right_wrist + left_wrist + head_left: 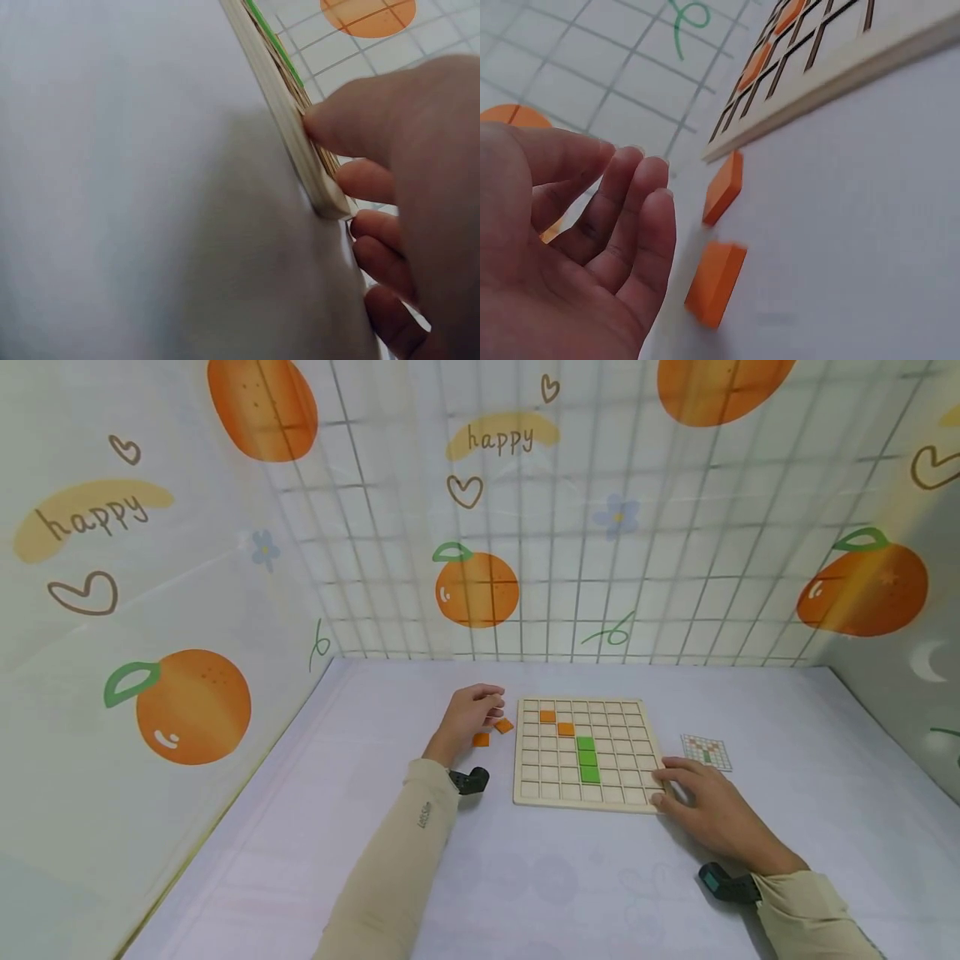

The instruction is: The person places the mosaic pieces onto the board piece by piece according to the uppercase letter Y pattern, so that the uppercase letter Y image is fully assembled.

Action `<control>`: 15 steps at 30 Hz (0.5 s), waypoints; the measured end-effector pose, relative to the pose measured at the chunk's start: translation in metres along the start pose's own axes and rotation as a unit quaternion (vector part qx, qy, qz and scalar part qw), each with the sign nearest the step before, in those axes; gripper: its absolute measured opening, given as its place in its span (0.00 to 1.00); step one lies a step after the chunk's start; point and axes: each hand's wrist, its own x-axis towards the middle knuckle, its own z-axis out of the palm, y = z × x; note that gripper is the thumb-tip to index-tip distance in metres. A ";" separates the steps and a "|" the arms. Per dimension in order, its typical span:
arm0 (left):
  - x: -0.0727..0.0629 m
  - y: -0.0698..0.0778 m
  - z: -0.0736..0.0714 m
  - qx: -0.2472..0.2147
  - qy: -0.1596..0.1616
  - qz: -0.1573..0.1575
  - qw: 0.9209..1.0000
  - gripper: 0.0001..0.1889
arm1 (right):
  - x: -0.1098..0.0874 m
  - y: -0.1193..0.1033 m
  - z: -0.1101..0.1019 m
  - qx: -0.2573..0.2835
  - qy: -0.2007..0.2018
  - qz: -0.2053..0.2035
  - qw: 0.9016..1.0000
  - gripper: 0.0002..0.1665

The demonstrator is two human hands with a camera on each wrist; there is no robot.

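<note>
My left hand (471, 714) is over the table just left of a wooden grid board (622, 807), its fingers loosely bent and thumb near the fingertips. No piece shows between those fingertips. Close by lie two orange square tiles: one (504, 725) nearer the board, the other (481, 740) nearer the wrist. My right hand (708, 806) touches the board's near right corner with thumb and index finger; the other fingers sit beyond the edge. On the board are two orange tiles (566, 729) in a diagonal step and a column of green tiles (588, 760).
Right of the board lies a small printed pattern card (707, 752) with coloured squares, partly behind the right hand. A white wire grid with a fruit-print curtain (480, 589) borders the back of the table (540, 877). Both wrists carry black camera mounts (470, 781).
</note>
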 end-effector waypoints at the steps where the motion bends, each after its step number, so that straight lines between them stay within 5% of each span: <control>1: -0.002 0.000 -0.003 0.004 0.003 0.002 1.000 0.18 | 0.000 0.000 0.000 -0.001 0.002 -0.003 1.000 0.26; 11: -0.021 0.002 -0.016 0.048 0.016 0.002 0.999 0.17 | 0.000 -0.002 -0.002 0.000 0.005 -0.010 1.000 0.26; 15: -0.027 -0.003 -0.019 0.100 0.031 -0.007 0.994 0.16 | 0.000 -0.004 -0.001 0.002 0.002 -0.006 1.000 0.25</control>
